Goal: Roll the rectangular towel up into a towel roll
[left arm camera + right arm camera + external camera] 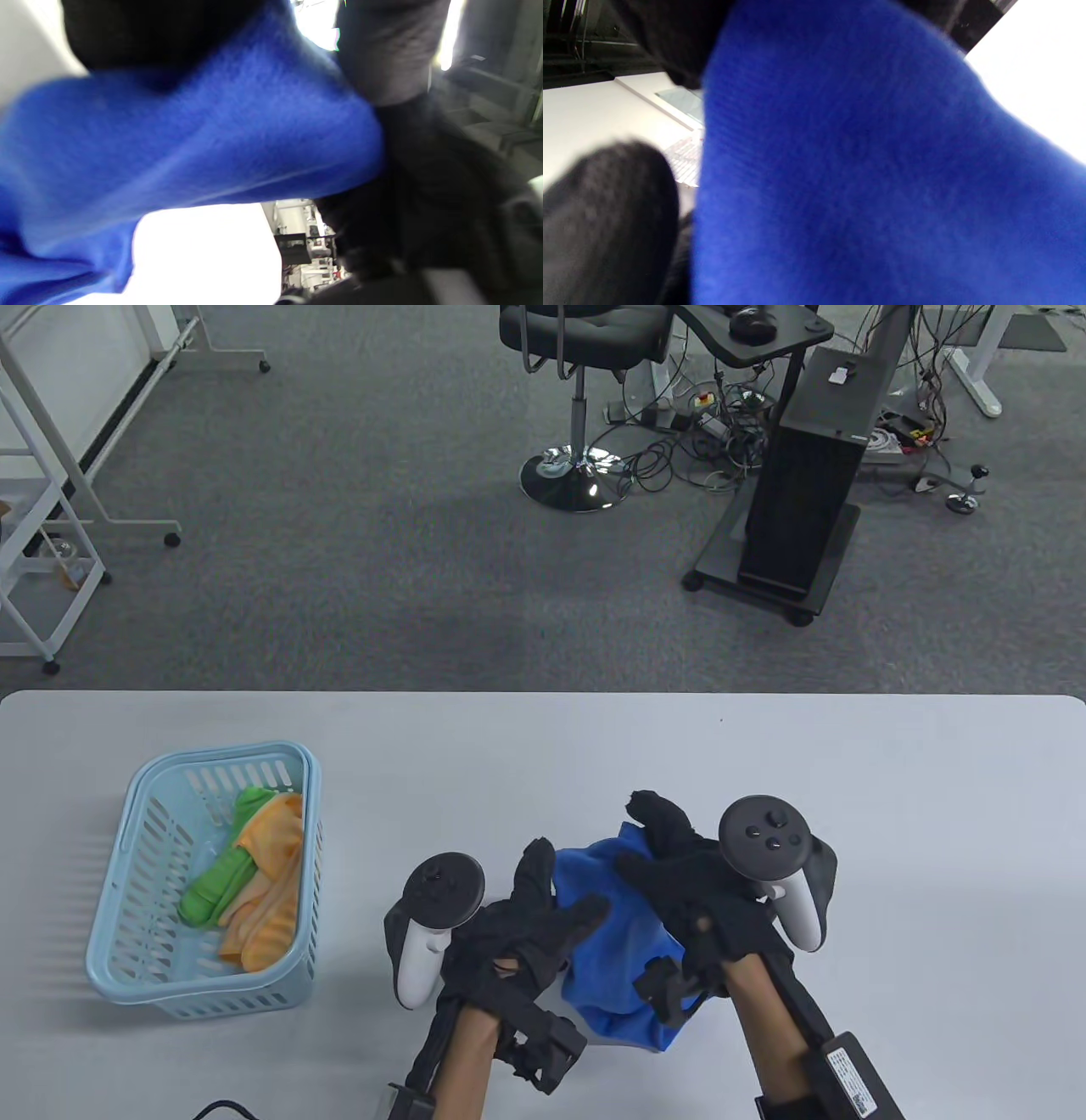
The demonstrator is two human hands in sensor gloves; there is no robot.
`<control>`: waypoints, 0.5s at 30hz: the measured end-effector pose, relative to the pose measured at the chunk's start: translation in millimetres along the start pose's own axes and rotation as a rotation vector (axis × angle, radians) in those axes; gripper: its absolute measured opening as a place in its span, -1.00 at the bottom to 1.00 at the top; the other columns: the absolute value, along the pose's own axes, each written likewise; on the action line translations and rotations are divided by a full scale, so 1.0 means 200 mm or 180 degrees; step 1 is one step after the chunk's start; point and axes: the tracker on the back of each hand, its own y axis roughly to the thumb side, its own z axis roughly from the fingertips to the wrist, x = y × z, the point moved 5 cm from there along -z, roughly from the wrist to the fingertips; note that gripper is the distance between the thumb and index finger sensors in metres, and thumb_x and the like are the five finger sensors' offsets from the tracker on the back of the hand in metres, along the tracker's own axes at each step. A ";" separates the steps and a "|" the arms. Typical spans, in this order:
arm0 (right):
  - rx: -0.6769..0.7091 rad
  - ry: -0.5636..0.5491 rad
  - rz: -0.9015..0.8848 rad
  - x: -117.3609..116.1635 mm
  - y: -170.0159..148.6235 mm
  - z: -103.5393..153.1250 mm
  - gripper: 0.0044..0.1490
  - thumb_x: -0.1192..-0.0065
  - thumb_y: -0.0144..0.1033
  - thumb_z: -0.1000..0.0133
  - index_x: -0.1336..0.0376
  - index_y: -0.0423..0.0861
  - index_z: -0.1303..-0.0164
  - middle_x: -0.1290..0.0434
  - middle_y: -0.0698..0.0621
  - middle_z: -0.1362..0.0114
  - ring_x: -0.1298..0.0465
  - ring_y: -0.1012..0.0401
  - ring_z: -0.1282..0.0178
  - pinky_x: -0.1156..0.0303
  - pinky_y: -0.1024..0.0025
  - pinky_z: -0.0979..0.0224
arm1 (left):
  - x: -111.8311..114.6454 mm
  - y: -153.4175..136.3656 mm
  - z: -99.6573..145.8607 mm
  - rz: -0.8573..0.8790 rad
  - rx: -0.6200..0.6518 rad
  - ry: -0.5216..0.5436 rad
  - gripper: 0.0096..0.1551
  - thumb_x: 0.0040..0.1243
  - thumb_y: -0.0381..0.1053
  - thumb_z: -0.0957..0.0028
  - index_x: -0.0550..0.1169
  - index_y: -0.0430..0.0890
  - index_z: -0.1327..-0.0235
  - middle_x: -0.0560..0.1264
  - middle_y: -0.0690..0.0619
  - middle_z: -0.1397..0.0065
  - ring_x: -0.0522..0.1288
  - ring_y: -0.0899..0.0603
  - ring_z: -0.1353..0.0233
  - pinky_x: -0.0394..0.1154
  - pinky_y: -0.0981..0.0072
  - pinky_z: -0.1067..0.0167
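Observation:
A bunched blue towel (607, 937) sits between both gloved hands near the table's (764, 746) front edge. My left hand (567, 880) grips its left side, with the thumb laid across the cloth and the fingers up along its flank. My right hand (635, 833) grips the far right part, fingers curled over the top. Blurred blue towel (191, 140) fills the left wrist view, with a dark glove (424, 190) on its right. The right wrist view is mostly towel (861, 169), with black gloved fingers (678, 38) above it. How the towel lies underneath is hidden.
A light blue basket (221, 751) stands at the left of the table, holding a green cloth (225, 882) and an orange cloth (271, 882). Beyond the table's far edge are an office chair (581, 339) and a black stand (806, 492) on the carpet.

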 end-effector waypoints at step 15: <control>0.0246 0.0444 0.1387 -0.02 0.05 0.03 0.25 -0.40 0.23 0.32 0.05 0.17 -0.58 0.15 -0.10 -0.60 -0.13 -0.06 -0.52 -0.07 -0.22 -0.55 | -0.11 0.37 0.04 -0.1429 0.0498 0.0872 -0.51 0.38 0.06 0.10 0.73 0.03 -0.11 0.66 -0.03 0.04 0.67 -0.14 0.08 0.53 -0.24 -0.05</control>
